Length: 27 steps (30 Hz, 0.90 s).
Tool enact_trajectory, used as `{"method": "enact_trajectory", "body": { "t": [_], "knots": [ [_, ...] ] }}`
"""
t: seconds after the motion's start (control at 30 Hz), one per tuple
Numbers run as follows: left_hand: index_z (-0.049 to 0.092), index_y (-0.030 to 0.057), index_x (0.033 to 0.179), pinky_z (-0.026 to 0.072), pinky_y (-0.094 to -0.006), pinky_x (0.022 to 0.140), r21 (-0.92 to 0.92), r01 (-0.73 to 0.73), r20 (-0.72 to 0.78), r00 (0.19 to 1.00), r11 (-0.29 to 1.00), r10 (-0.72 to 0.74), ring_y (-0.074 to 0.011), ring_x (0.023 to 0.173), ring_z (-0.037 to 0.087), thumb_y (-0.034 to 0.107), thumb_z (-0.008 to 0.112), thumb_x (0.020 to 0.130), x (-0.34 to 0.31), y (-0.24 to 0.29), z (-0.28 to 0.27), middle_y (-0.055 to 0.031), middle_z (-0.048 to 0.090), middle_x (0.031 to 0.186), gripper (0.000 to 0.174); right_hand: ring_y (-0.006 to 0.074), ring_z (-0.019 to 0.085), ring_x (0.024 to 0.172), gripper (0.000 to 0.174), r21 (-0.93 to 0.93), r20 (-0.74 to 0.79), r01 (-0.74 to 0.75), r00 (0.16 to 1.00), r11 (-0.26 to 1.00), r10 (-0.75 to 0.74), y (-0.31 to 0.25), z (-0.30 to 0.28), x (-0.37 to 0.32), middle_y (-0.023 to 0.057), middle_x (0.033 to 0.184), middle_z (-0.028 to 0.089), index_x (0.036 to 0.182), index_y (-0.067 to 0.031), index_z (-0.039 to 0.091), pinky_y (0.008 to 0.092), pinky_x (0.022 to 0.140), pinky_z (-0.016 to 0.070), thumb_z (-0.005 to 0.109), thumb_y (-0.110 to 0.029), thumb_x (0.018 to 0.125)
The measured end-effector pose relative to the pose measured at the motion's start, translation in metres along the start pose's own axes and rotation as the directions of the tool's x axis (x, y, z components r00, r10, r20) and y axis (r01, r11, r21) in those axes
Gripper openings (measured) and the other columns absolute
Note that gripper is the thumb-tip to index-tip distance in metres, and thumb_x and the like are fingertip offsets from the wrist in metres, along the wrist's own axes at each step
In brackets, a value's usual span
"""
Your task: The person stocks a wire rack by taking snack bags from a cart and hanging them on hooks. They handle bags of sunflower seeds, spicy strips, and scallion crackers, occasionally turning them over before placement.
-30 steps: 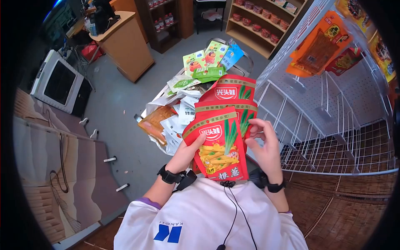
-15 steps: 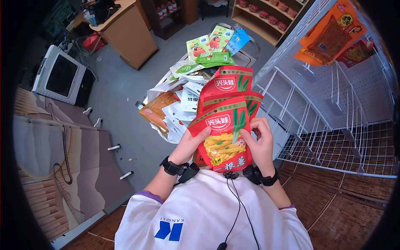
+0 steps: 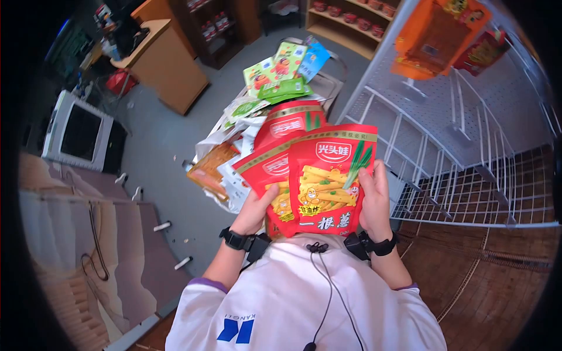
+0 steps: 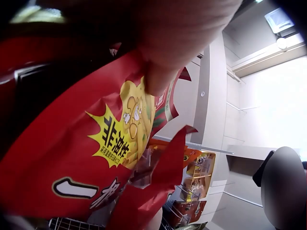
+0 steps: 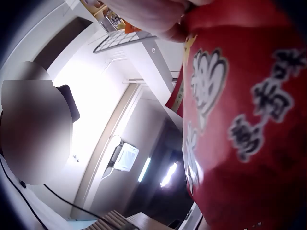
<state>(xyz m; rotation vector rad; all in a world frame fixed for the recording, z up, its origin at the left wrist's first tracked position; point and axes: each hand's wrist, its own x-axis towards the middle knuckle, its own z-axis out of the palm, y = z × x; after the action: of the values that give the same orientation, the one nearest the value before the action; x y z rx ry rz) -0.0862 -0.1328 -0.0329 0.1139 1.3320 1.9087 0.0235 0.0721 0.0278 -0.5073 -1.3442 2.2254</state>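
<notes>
Between the two hands are red snack bags with a gold top band and yellow sticks printed on them. My right hand (image 3: 374, 199) grips the front red snack bag (image 3: 331, 175) by its right edge, thumb on the front. My left hand (image 3: 253, 209) pinches a second red snack bag (image 3: 266, 167), which the front one partly covers. Farther back, a third red snack bag (image 3: 287, 117) shows above these two. The left wrist view has the left thumb (image 4: 177, 43) lying on a red bag (image 4: 57, 153). In the right wrist view, fingers (image 5: 148, 14) hold a bag's edge (image 5: 249, 96).
Beyond the hands, a cart (image 3: 332, 88) bears green pouches (image 3: 284, 89), a blue pouch (image 3: 314, 58), white packets and an orange-brown pack (image 3: 212, 169). To the right stands a white wire rack (image 3: 462, 199) with an orange snack bag (image 3: 436, 38) hanging on it.
The right hand has taken the front bag's right edge and shifted it to the right. The left hand's bag now shows from behind it, fanned out to the left.
</notes>
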Motion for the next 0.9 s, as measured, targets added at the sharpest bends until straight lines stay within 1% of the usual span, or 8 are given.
{"method": "enact_trajectory", "body": {
  "t": [0.3,0.33,0.47,0.5,0.57,0.6,0.73,0.9],
  "knots": [
    [0.046,0.0012,0.123,0.0444,-0.0323,0.093,-0.094,-0.004,-0.037,0.999,0.996,0.000,-0.0177,0.110,0.055,0.021,0.051,0.095,0.003,-0.011,-0.003,-0.0086,0.055,0.122,0.035,0.0108,0.061,0.089,0.016,-0.136,-0.092,0.353,0.926,0.926,-0.366,-0.117,-0.044,-0.001,0.0127,0.096,0.062,0.101,-0.0042,0.037,0.0252,0.077,0.0496,0.049,0.000,0.092],
    [0.046,0.0014,0.123,0.0446,-0.0326,0.093,-0.094,-0.002,-0.024,1.000,0.996,-0.001,-0.0181,0.110,0.055,0.023,0.050,0.096,0.005,-0.012,-0.004,-0.0087,0.055,0.122,0.036,0.0132,0.062,0.093,0.032,-0.179,-0.119,0.454,0.871,0.873,-0.477,-0.128,-0.050,0.002,0.0158,0.101,0.062,0.118,-0.0016,0.034,0.0261,0.079,0.0495,0.050,0.001,0.091],
    [0.044,0.0020,0.124,0.0463,-0.0348,0.091,-0.009,-0.040,-0.038,0.999,0.999,0.039,-0.0202,0.108,0.056,0.029,0.047,0.097,0.005,-0.010,0.000,-0.0094,0.056,0.121,0.039,0.0154,0.060,0.099,0.065,-0.423,-0.101,0.621,0.691,0.660,-0.716,-0.181,-0.053,0.004,0.0156,0.109,0.061,0.145,-0.0056,0.016,0.0280,0.085,0.0479,0.049,0.003,0.090],
    [0.044,0.0019,0.124,0.0460,-0.0346,0.091,-0.001,-0.047,-0.042,0.998,0.999,0.047,-0.0200,0.108,0.056,0.029,0.047,0.097,0.004,-0.009,0.002,-0.0093,0.056,0.121,0.039,0.0154,0.060,0.099,0.065,-0.426,-0.103,0.630,0.680,0.650,-0.726,-0.187,-0.060,0.009,0.0156,0.109,0.061,0.145,-0.0056,0.016,0.0280,0.085,0.0479,0.049,0.003,0.090],
    [0.044,0.0018,0.124,0.0457,-0.0345,0.091,0.002,-0.044,-0.021,0.999,0.999,0.044,-0.0199,0.108,0.056,0.030,0.048,0.096,0.002,-0.006,0.003,-0.0093,0.056,0.121,0.040,0.0127,0.059,0.097,0.046,-0.768,0.048,0.577,0.483,0.276,-0.875,-0.198,-0.079,0.020,0.0107,0.108,0.062,0.134,-0.0039,0.042,0.0250,0.083,0.0460,0.049,0.003,0.090],
    [0.044,0.0018,0.124,0.0455,-0.0344,0.092,0.003,-0.034,-0.012,0.999,0.999,0.034,-0.0198,0.108,0.056,0.030,0.048,0.096,0.002,-0.006,0.004,-0.0092,0.055,0.121,0.040,0.0115,0.058,0.090,0.030,-0.849,0.076,0.475,0.544,0.232,-0.836,-0.209,-0.083,0.019,0.0084,0.101,0.062,0.117,-0.0023,0.059,0.0231,0.078,0.0444,0.049,0.003,0.089],
    [0.043,0.0011,0.123,0.0456,-0.0352,0.091,0.006,-0.059,-0.050,0.997,0.998,0.060,-0.0206,0.108,0.056,0.030,0.048,0.096,0.000,-0.010,0.003,-0.0097,0.055,0.122,0.040,0.0117,0.054,0.080,0.030,-0.866,0.037,0.449,0.499,0.221,-0.866,-0.236,-0.089,0.036,0.0078,0.088,0.058,0.116,-0.0028,0.060,0.0235,0.072,0.0428,0.048,0.002,0.089],
    [0.043,0.0013,0.122,0.0465,-0.0356,0.090,0.018,-0.072,-0.081,0.994,0.997,0.074,-0.0209,0.107,0.057,0.028,0.048,0.096,-0.007,-0.006,0.013,-0.0098,0.055,0.120,0.038,0.0096,0.053,0.079,0.029,-0.833,0.063,0.526,0.397,0.171,-0.916,-0.261,-0.091,0.055,0.0061,0.087,0.057,0.116,-0.0027,0.059,0.0227,0.072,0.0425,0.049,0.001,0.090]
  ]
}}
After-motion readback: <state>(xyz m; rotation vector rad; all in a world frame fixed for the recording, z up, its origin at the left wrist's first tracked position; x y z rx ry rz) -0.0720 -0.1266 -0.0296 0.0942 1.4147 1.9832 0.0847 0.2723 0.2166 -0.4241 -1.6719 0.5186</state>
